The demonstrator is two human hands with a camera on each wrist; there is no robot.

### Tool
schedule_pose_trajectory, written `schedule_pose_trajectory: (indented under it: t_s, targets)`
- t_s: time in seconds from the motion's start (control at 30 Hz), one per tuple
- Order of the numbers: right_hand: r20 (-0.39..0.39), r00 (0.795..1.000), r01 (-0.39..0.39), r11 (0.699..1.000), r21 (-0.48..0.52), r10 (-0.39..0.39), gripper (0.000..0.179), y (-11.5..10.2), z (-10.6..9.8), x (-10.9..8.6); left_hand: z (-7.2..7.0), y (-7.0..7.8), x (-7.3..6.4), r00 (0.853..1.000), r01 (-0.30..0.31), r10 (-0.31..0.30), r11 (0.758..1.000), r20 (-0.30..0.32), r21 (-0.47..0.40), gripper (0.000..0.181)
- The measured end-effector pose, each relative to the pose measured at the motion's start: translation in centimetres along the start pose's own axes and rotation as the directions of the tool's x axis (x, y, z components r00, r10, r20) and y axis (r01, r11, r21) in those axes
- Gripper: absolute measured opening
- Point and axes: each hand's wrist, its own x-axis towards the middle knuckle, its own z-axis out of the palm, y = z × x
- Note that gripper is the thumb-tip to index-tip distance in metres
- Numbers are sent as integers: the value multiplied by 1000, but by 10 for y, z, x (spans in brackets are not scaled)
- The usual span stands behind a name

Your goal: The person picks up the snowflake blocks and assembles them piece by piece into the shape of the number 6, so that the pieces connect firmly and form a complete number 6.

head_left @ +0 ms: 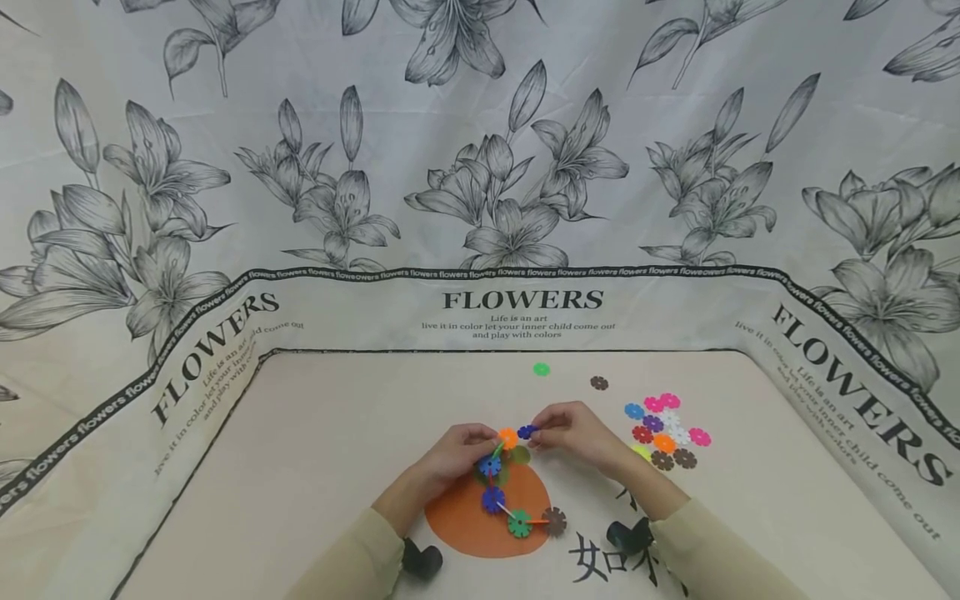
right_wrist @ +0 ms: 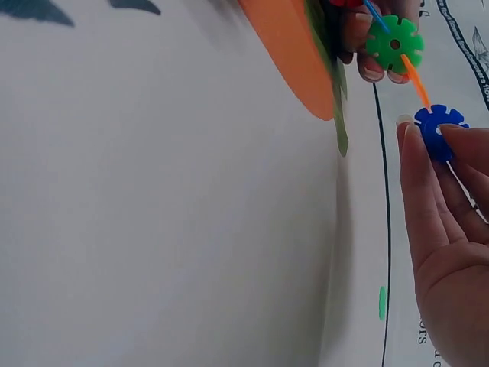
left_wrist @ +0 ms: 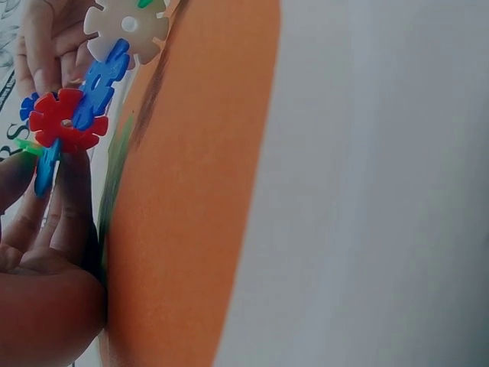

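A chain of slotted plastic flower discs hangs from my left hand [head_left: 459, 448], whose thumb and fingers pinch it near a green disc [right_wrist: 394, 44] and a light blue disc [left_wrist: 47, 167]. Further along the chain come a red disc [left_wrist: 69, 121], a blue disc [head_left: 492, 500], a whitish disc [left_wrist: 128, 29], a green disc [head_left: 519, 523] and a brown disc [head_left: 555, 522]. At the upper end sits an orange disc [head_left: 508, 437]. My right hand [head_left: 583, 435] pinches a dark blue disc [right_wrist: 441, 131] against the orange disc's edge; how deep their slots engage I cannot tell.
Loose discs in several colours lie in a group right of my right hand, including an orange disc [head_left: 663, 443]. A green disc [head_left: 542, 369] and a brown disc [head_left: 599, 383] lie farther back. The printed tablecloth [head_left: 337, 433] rises into a flowered backdrop [head_left: 517, 183].
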Motion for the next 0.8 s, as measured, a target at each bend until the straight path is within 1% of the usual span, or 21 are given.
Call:
schedule_pose_trajectory:
  t_s: [0.3, 0.53, 0.67, 0.8]
  targets:
    - [11, 1000, 13, 1000, -20, -13, 17, 0, 1, 0, 1, -2, 2, 1000, -15, 15, 1000, -11, 12, 20]
    - [26, 1000, 17, 998, -59, -16, 15, 3, 0, 3, 1, -1, 1, 1000, -6, 6, 1000, -10, -6, 21]
    - [36, 999, 32, 998, -47, -30, 15, 5, 0, 5, 2, 1, 0, 1000, -4, 4, 1000, -13, -3, 21]
    - [23, 1000, 21, 998, -58, -20, 13, 5, 2, 8, 2, 1, -2, 1000, 5, -5, 1000, -20, -9, 21]
